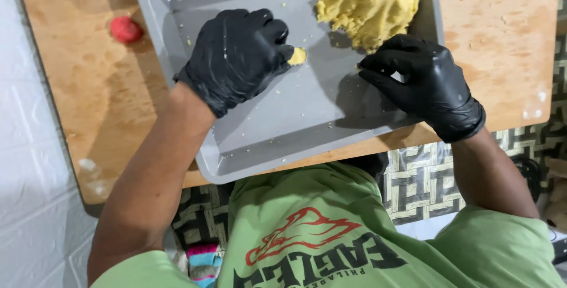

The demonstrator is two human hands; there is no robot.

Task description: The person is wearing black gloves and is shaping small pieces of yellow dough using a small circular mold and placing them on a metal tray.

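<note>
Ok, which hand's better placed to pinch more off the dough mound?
Right, probably: the right hand sits at the dough mound's near edge, nothing visible in it; the left hand is curled on a small dough piece, farther off.

So the main thing here is a worn light-wood table (88, 87), kinda scuffed and blotchy. Just left of the table there's a white brick wall (23, 205). Below the table edge, a floor (419, 187) with black-and-cream geometric tiles.

I see no packages, labels, signs or screens around me. The only printed thing is the red-and-black emblem (307, 246) with dark lettering across the chest of my green cotton T-shirt (354, 217), below the tray.
</note>
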